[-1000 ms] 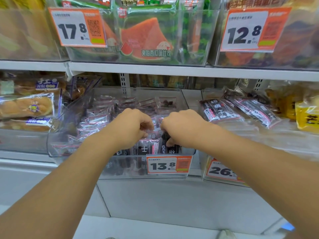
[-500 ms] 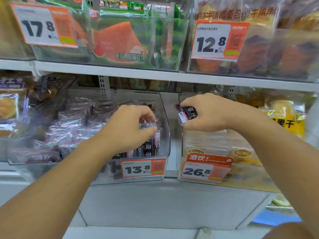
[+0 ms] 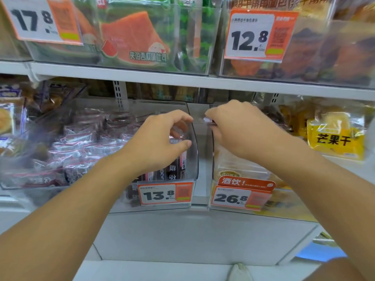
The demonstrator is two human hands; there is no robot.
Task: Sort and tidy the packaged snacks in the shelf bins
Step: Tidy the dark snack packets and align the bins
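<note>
While the left hand [image 3: 162, 140] curls over the dark snack packets [image 3: 172, 169] at the front of the clear bin [image 3: 194, 138] priced 13.8, the right hand [image 3: 239, 128] pinches one small packet [image 3: 207, 120] above the neighbouring bin [image 3: 213, 159]. Sorting looks midway; next, that stray likely needs dropping among its like.

Price tags [image 3: 165, 194] on the clear bins read 13.8, 26.8, 12.8 and 17.8; the yellow bag [image 3: 334, 138] says 芒果干.

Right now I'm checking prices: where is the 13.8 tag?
In the head view, the 13.8 tag hangs on the front of the clear bin below the left hand, left of the 26.8 tag.
</note>
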